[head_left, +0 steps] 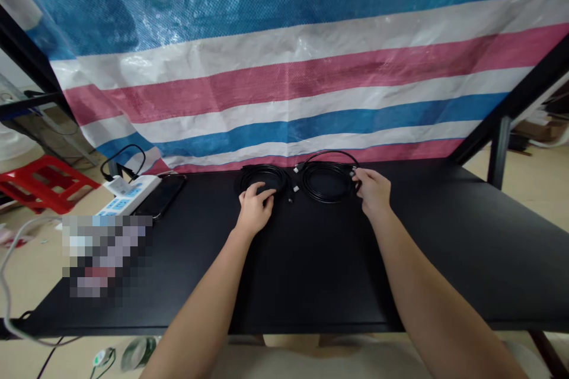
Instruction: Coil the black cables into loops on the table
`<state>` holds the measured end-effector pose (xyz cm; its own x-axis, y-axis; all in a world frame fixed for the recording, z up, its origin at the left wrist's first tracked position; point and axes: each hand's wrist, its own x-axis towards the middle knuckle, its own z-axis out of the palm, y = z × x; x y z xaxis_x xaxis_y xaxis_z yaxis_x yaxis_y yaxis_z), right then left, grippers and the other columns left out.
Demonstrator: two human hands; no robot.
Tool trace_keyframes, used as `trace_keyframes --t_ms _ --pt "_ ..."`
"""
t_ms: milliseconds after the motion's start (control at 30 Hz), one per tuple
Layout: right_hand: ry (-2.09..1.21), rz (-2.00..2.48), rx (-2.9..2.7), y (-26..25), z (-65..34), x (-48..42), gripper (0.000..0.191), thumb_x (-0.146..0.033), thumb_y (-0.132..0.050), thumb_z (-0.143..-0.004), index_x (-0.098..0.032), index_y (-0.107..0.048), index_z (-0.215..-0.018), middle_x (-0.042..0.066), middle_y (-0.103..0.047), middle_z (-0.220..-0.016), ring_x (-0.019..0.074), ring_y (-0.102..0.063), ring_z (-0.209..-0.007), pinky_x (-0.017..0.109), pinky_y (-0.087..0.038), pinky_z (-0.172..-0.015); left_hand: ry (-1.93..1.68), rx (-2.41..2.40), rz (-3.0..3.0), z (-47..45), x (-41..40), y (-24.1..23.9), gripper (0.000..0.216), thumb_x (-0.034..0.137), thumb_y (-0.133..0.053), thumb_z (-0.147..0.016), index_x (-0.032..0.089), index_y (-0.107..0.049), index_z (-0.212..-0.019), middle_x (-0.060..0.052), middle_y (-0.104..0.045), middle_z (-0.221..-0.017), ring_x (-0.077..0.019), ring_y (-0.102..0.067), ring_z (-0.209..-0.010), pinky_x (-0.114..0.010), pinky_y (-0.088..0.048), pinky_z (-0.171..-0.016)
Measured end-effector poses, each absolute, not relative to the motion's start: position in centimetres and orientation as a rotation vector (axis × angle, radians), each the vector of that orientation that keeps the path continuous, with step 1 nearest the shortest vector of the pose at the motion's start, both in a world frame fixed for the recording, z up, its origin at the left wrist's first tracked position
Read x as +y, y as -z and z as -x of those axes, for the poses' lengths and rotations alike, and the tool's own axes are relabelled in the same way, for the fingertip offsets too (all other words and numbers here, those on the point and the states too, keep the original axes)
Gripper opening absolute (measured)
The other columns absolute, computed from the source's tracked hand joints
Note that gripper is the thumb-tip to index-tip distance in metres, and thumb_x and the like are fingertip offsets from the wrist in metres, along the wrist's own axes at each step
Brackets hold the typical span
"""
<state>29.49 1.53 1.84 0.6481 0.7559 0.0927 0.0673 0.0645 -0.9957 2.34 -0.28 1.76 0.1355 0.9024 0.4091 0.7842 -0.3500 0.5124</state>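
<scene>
Two coiled black cables lie side by side near the far edge of a black table [311,260]. My left hand [255,208] rests on the left coil [263,179], fingers curled over its near side. My right hand [374,192] pinches the right edge of the right coil [329,180], which is larger and has a loose loop at its top. Small white-tipped connectors [297,169] show between the two coils.
A white power strip [128,194] with a black plug and cord sits at the table's left end, beside a dark phone [160,196]. A striped tarp [288,59] hangs behind the table. A red stool [40,180] stands on the floor at left.
</scene>
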Motion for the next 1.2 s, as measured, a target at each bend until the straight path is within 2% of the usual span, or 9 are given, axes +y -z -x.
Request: trace_keyframes --t_ms 100,433,567,667,767,900,1033,1100,1200 --pt "-0.732 1.134 -0.674 -2.8 -28.9 1.1 0.022 -0.038 -0.069 -0.056 -0.02 -0.06 -0.063 -0.004 -0.054 -0.052 0.0079 -0.038 -0.039 0.022 -0.026 -0.036 -1.125 1.697 -2.194 -2.4 -0.4 -2.0 0.027 0.023 -0.056 -0.079 0.025 -0.07 -0.102 -0.011 -0.061 -0.118 -0.0277 -0.055 -0.115 -0.049 -0.039 -0.098" --pt "-1.031 0.747 -0.954 -5.1 -28.9 -1.5 0.018 -0.035 -0.074 -0.059 -0.025 -0.062 -0.066 -0.004 -0.049 -0.055 0.0111 -0.043 -0.049 0.026 -0.036 -0.044 -1.299 1.431 -2.199 -3.6 -2.2 -3.2 0.05 0.042 -0.065 -0.072 0.024 -0.058 -0.118 -0.011 -0.063 -0.122 -0.0287 -0.054 -0.119 -0.046 -0.038 -0.102" --pt "-1.091 0.747 -1.047 -5.3 -28.1 -2.0 0.021 -0.039 -0.076 -0.054 -0.025 -0.062 -0.06 -0.003 -0.047 -0.05 0.0125 -0.041 -0.049 0.027 -0.034 -0.044 -1.273 1.183 -2.108 -4.7 -3.1 -3.4 0.026 0.037 -0.057 -0.081 0.022 -0.063 -0.1 -0.009 -0.071 -0.098 -0.0231 -0.064 -0.095 -0.039 -0.046 -0.088" --pt "-1.076 0.833 -1.04 -5.3 -28.0 -1.9 0.026 -0.05 -0.069 -0.058 -0.025 -0.062 -0.06 0.0 -0.054 -0.054 0.0139 -0.044 -0.049 0.028 -0.034 -0.044 -1.319 1.141 -1.84 -5.0 -3.2 -3.6 0.018 0.037 -0.054 -0.083 0.02 -0.062 -0.085 -0.002 -0.065 -0.069 -0.0153 -0.059 -0.064 -0.029 -0.047 -0.066" --pt "-0.953 0.89 -0.911 -4.8 -28.8 -1.3 0.033 -0.056 -0.054 -0.068 -0.024 -0.063 -0.064 0.002 -0.06 -0.06 0.0141 -0.046 -0.048 0.027 -0.033 -0.042 -1.386 1.07 -1.533 -4.3 -2.8 -3.7 0.032 0.049 -0.063 -0.076 0.02 -0.054 -0.065 0.005 -0.046 -0.05 -0.0099 -0.042 -0.047 -0.024 -0.037 -0.052" --pt "-0.594 1.188 -0.699 -3.3 -30.8 0.2 0.017 -0.037 -0.057 -0.063 -0.021 -0.061 -0.064 0.0 -0.058 -0.054 0.0133 -0.045 -0.043 0.026 -0.033 -0.04 -1.484 0.822 -1.244 -2.6 -1.9 -4.3 0.057 0.065 -0.063 -0.069 0.021 -0.035 -0.046 0.008 -0.024 -0.04 -0.0073 -0.026 -0.04 -0.025 -0.028 -0.045" --pt "-0.24 1.659 -0.728 -1.9 -32.2 0.9 0.016 -0.021 -0.057 -0.061 -0.019 -0.066 -0.074 0.004 -0.069 -0.07 0.0202 -0.063 -0.068 0.033 -0.05 -0.068 -1.458 0.745 -0.994 -1.0 -1.8 -5.4 0.06 0.067 -0.044 -0.081 0.022 -0.03 -0.045 0.007 -0.018 -0.039 -0.0086 -0.025 -0.038 -0.028 -0.038 -0.052" --pt "-0.222 1.82 -0.905 -1.5 -32.2 1.0 0.021 -0.021 -0.058 -0.064 -0.019 -0.069 -0.082 0.007 -0.072 -0.084 0.0227 -0.065 -0.08 0.036 -0.05 -0.08 -1.456 0.738 -0.919 -0.6 -1.8 -5.8 0.062 0.066 -0.036 -0.085 0.022 -0.026 -0.044 0.006 -0.018 -0.039 -0.0094 -0.027 -0.039 -0.029 -0.04 -0.053" --pt "-0.226 1.919 -1.195 -1.0 -31.7 1.0 0.024 -0.025 -0.061 -0.068 -0.02 -0.071 -0.089 0.008 -0.073 -0.094 0.026 -0.065 -0.09 0.04 -0.048 -0.087 -1.497 0.741 -0.874 -0.4 -1.7 -6.0 0.064 0.066 -0.034 -0.086 0.021 -0.025 -0.042 0.004 -0.024 -0.043 -0.0095 -0.03 -0.041 -0.028 -0.039 -0.051"
